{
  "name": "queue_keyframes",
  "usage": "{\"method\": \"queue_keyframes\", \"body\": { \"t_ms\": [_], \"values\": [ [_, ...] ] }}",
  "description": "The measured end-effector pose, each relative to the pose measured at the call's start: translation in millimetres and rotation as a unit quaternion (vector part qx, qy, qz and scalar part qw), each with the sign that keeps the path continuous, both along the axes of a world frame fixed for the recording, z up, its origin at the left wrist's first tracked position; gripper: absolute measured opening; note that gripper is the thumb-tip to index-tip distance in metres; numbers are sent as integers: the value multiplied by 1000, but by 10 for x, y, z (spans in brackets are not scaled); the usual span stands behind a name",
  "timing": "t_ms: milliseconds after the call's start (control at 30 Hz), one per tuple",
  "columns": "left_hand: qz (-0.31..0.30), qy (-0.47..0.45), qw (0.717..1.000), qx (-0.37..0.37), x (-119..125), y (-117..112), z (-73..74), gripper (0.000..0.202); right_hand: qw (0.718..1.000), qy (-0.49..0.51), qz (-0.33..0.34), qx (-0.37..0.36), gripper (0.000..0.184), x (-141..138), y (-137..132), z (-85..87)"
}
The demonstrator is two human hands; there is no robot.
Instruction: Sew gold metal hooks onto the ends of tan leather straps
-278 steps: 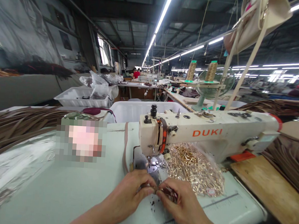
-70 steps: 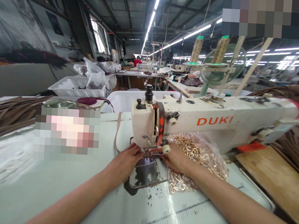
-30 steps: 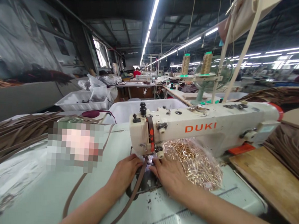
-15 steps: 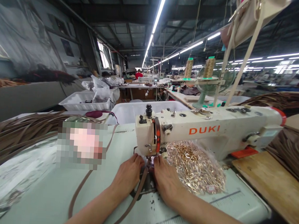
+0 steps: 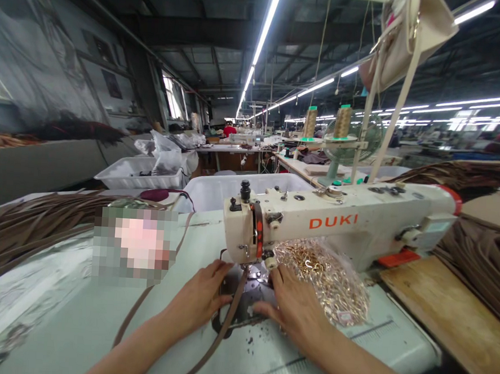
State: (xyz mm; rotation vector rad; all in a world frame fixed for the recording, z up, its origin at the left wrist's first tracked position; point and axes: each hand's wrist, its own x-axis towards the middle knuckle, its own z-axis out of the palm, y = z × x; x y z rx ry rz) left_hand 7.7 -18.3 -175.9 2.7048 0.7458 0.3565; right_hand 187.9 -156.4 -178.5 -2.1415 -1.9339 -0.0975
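A white sewing machine (image 5: 332,223) stands over the pale green table, its needle end in front of me. One end of a narrow brown strap (image 5: 227,321) lies under the presser foot; the rest curves toward me across the table. My left hand (image 5: 203,292) is left of the needle plate (image 5: 253,303), thumb and fingers apart, the thumb close to the strap. On the other side, my right hand (image 5: 296,300) is spread with its thumb over the plate. Neither hand visibly grips anything. Beside the right hand lies a clear bag of gold-coloured metal hooks (image 5: 337,288).
Bundles of brown straps (image 5: 27,224) lie at the left. A blurred-out object (image 5: 139,242) sits near them. Behind the machine is a white bin (image 5: 216,182). Thread cones (image 5: 342,123) stand at the back, and a wooden board (image 5: 429,299) is at the right.
Both hands have moved apart from the needle and their fingers have opened, uncovering the plate and presser foot. The strap stays under the foot. The view has shifted slightly.
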Motion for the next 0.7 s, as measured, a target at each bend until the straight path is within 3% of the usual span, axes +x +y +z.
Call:
{"method": "queue_keyframes", "body": {
  "t_ms": [67, 167, 267, 333, 400, 500, 567, 700],
  "values": [
    [-74, 32, 996, 23, -99, -93, -30, 59, 999, -10, 51, -1, 45, 54, -190, -72],
    [-124, 64, 988, 68, -120, -366, -118, 59, 988, -46, 148, -5, 27, 198, -319, -130],
    [-84, 96, 988, 81, -24, -666, -188, 68, 989, -73, 129, 3, 26, 394, -275, -38],
    [-99, 125, 985, 67, 30, -782, -169, 64, 993, -59, 101, 13, 26, 475, -221, 72],
    [-122, 117, 984, 56, 41, -792, -99, 54, 995, -32, 89, 23, 27, 477, -183, 156],
    [-77, 55, 991, 94, -4, -674, -10, 45, 994, -4, 106, 33, 24, 374, -134, 172],
    [-41, 46, 991, 119, -23, -602, -29, 52, 990, 8, 139, 33, 21, 300, -74, 128],
    [-55, 103, 990, 83, 32, -625, -138, 70, 982, 20, 189, 20, 22, 271, 112, 17]
  ]
}}
